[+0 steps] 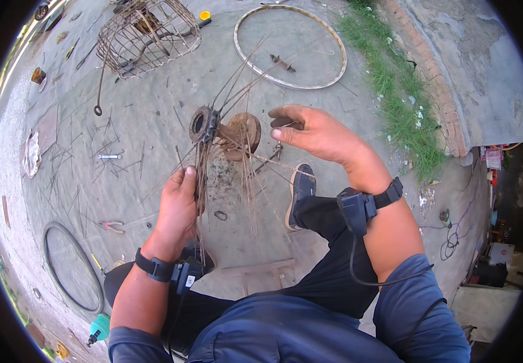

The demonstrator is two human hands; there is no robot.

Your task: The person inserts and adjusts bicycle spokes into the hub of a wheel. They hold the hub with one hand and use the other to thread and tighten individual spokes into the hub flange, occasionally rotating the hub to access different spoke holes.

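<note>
A rusty wheel hub (243,137), with a dark toothed end (204,124) and thin spokes sticking out on several sides, is in front of me above the ground. My left hand (180,196) is closed around a bundle of the hanging spokes (201,181), just below the toothed end. To the right of the hub's rusty flange, my right hand (310,132) is raised with a gap between thumb and bent fingers, and nothing shows in it. A thin rod with a small metal fitting (278,148) lies below its thumb.
A bare wheel rim (342,65) and a wire basket (146,45) lie ahead. Loose spokes, a wrench (110,157), pliers (113,227) and a black tyre (50,266) are at left. Grass (394,103) and a brick edge run along the right. A low wooden stool (258,267) stands between my legs.
</note>
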